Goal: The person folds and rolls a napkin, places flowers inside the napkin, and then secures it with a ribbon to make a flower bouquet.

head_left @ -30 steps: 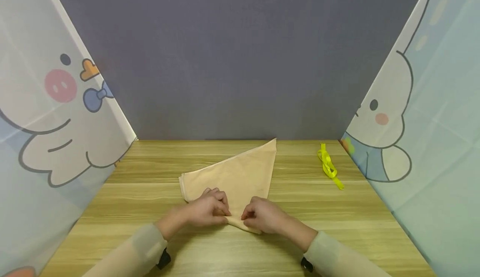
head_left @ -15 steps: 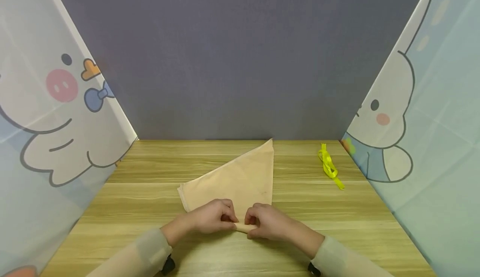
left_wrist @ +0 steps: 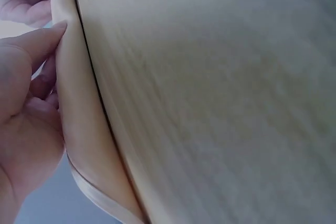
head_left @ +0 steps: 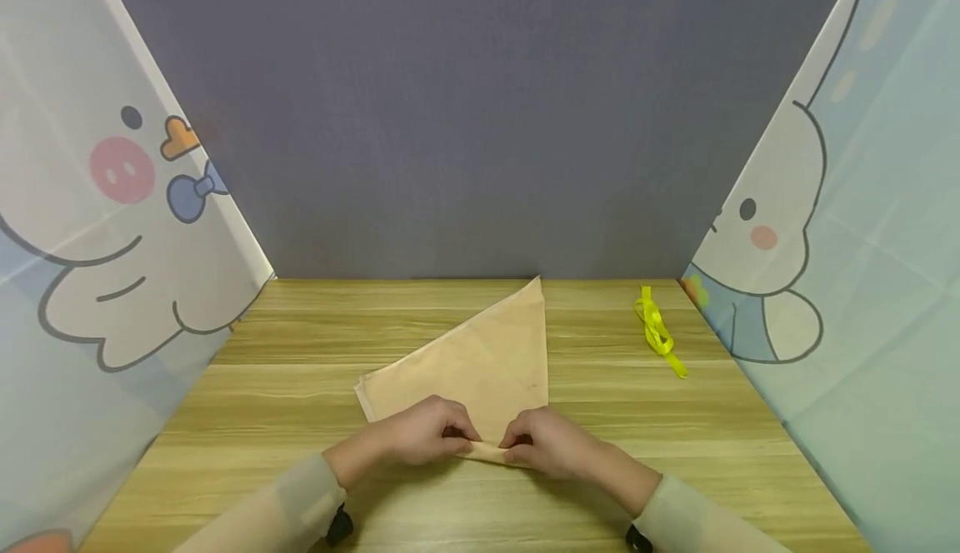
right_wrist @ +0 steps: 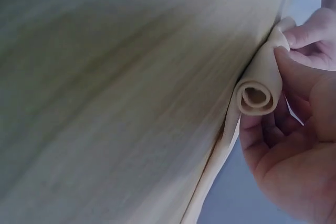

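Observation:
A pale peach cloth (head_left: 480, 361) lies on the table, its near edge rolled into a narrow tube while the far part stays flat and tapers to a point at the back. My left hand (head_left: 431, 430) pinches the roll between thumb and fingers. Close beside it, my right hand (head_left: 555, 442) pinches the roll's right part. In the right wrist view the end of the roll (right_wrist: 257, 98) shows as a spiral of layers near the right thumb. The left wrist view shows the roll (left_wrist: 84, 98) running along under the left thumb.
A bright yellow ribbon (head_left: 656, 332), loosely looped, lies at the right back of the wooden table (head_left: 292, 403). A dark grey panel (head_left: 480, 120) stands behind, with cartoon-printed sheets (head_left: 112, 286) on both sides.
Both hands have shifted slightly nearer and to the right, and the near edge has rolled up more. The cloth's far tip has moved a little left; the ribbon stays put.

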`<action>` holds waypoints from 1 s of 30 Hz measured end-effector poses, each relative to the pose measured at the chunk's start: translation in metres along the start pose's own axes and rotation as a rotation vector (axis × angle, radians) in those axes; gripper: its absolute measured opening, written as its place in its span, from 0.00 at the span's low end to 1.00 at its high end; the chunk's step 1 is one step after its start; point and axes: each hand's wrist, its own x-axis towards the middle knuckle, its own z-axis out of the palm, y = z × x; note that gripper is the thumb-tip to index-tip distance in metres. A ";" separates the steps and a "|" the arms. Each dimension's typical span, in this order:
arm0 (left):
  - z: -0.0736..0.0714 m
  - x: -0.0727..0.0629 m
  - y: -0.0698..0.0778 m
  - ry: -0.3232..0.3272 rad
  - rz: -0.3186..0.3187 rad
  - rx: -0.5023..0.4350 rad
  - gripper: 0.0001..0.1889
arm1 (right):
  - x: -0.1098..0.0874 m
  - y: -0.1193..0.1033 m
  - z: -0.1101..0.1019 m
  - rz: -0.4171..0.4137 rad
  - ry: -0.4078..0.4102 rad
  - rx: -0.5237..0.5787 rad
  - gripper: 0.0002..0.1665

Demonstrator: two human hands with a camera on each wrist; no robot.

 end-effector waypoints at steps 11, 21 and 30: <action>-0.001 -0.001 -0.004 0.024 -0.027 -0.184 0.04 | -0.002 0.005 0.000 0.038 0.020 0.193 0.07; -0.003 0.001 -0.009 0.040 0.028 -0.042 0.07 | 0.001 0.007 0.000 0.117 0.025 0.256 0.04; -0.004 0.000 -0.005 0.023 0.114 0.052 0.08 | 0.003 0.008 0.003 0.106 0.033 0.211 0.04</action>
